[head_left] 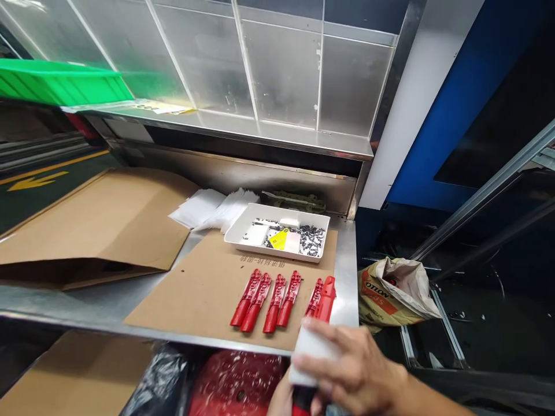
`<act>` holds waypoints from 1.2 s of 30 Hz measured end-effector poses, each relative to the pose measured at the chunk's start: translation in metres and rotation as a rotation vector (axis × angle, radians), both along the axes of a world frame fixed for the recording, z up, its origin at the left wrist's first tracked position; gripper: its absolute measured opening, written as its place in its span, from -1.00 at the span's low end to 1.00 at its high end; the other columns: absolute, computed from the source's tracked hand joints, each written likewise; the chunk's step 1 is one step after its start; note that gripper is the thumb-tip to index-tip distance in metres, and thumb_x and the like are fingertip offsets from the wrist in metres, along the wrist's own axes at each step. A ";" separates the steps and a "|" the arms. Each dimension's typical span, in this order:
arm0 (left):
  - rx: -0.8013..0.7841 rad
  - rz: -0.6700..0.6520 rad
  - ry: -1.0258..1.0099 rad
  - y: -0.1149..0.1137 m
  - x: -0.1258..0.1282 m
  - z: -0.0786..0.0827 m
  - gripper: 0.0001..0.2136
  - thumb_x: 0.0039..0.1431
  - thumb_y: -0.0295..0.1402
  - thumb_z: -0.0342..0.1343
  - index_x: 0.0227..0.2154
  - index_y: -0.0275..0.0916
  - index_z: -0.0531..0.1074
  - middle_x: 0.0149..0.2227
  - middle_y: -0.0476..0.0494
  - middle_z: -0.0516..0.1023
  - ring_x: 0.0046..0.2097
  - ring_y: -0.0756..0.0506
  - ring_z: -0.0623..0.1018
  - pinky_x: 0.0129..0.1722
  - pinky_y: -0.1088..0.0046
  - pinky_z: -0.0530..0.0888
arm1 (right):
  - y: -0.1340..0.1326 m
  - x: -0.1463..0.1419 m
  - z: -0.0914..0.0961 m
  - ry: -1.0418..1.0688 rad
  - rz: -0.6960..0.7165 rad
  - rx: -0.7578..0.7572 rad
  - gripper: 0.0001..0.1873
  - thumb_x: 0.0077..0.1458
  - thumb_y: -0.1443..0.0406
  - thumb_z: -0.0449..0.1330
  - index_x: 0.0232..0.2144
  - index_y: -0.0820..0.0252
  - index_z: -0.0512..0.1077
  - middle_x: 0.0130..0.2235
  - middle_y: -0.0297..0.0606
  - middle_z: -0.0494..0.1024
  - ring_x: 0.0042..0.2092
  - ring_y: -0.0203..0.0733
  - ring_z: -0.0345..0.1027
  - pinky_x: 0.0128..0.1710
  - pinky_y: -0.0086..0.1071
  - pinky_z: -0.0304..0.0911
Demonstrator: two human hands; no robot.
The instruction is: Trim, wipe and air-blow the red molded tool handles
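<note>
My right hand (355,370) reaches in from the lower right, its fingers pinched on a small white packet (313,351) at the bench's front edge. The end of a red plastic part (303,403) sticks out below the packet. Another red end (328,294) shows above it; whether they are one piece I cannot tell. Only a sliver of my left hand (280,403) shows at the bottom edge, against the red part, with its fingers hidden. Several more red parts (266,300) lie in a row on a cardboard sheet (203,289).
A white tray (243,228) of small black pieces with a yellow tag sits behind the row, beside a stack of white bags (208,209). A folded cardboard box (91,225) lies left, a green bin (56,84) upper left. A paper sack (396,292) sits right. A bin of red parts (236,384) is below.
</note>
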State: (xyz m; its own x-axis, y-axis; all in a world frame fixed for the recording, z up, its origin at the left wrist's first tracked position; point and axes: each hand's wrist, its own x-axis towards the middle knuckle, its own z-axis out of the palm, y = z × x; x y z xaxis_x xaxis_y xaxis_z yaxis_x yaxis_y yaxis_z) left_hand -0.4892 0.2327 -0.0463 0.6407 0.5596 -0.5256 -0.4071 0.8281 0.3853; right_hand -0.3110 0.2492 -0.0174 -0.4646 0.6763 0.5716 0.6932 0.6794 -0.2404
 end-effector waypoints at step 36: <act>0.447 0.043 0.419 0.003 -0.001 0.021 -0.02 -0.10 0.16 0.24 0.30 -0.28 0.06 -0.63 0.07 0.37 -0.68 0.11 0.24 -0.69 0.60 0.12 | 0.014 0.025 -0.001 0.091 -0.166 -0.028 -0.59 0.29 0.33 0.00 0.13 -0.06 0.37 0.30 -0.10 0.18 0.08 -0.06 0.39 -0.07 -0.23 0.44</act>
State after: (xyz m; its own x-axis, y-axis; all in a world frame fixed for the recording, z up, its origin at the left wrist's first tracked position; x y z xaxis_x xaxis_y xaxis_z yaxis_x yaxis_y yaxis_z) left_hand -0.4898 0.2354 -0.0251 0.4018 0.8049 -0.4367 -0.1753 0.5356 0.8261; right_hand -0.2856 0.2634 -0.0180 -0.2922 0.7556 0.5863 0.7701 0.5494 -0.3243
